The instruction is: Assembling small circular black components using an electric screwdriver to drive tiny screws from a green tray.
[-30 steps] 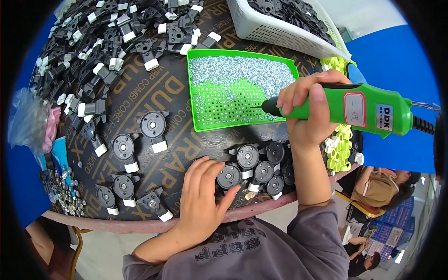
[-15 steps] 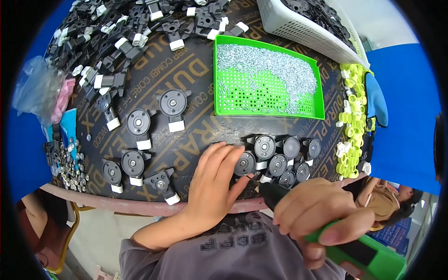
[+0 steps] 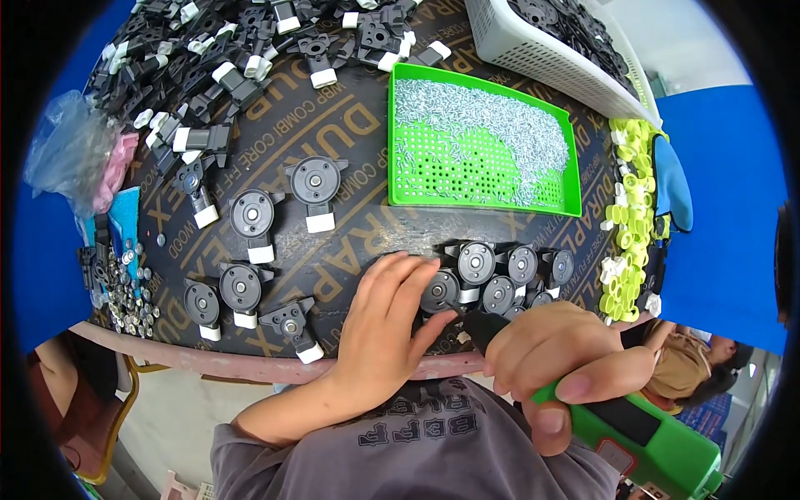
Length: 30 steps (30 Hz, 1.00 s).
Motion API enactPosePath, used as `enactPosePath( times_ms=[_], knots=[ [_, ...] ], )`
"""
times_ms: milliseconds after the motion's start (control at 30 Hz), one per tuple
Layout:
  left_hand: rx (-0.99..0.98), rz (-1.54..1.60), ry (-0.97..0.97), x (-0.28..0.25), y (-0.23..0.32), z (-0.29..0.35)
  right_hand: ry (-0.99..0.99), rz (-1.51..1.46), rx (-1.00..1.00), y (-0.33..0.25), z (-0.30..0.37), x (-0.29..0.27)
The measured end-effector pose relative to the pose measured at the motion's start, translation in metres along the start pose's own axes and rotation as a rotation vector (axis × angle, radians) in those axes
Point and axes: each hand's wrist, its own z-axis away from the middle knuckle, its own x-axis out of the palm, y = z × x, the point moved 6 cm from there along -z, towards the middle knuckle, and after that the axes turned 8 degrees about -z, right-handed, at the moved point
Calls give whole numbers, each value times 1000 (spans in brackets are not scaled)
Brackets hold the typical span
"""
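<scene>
My left hand lies on the table, its thumb and fingers gripping a black round-topped plastic part from the side. In my right hand is a green-and-black electric screwdriver, closed in the fingers. Its dark nose points left to the near edge of the gripped part; whether the bit touches it I cannot tell. Several similar disc-topped parts with white ends crowd right of the left hand, some partly behind the right fist. More of them stand left of that hand, beside one part without a disc.
A green perforated tray of small silver screws sits beyond my hands. Black parts with white ends are heaped far left. A white basket stands far right, yellow-green pieces line the right edge, and metal buttons lie left.
My right hand and the screwdriver have shifted slightly left, and the tool has rolled to show more of its side. My left hand keeps its grip on the round-topped part.
</scene>
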Motion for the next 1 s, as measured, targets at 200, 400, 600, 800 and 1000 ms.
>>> enactPosePath(
  times_ms=[200, 400, 600, 800, 1000],
  knots=[
    [27, 80, 140, -10, -2, 3, 2, -87, -49, -6, -1, -2],
    [37, 64, 149, -11, 1, 4, -266, -47, 71, -16, -9, 0],
    [55, 34, 166, -11, 1, 5, -195, -24, 73, -14, -7, -3],
    [87, -26, 183, -8, 3, 7, -273, -103, 58, -16, -7, -2],
    [96, -39, 189, -9, 2, 8, -240, -75, 83, -11, -3, -4]
  ],
)
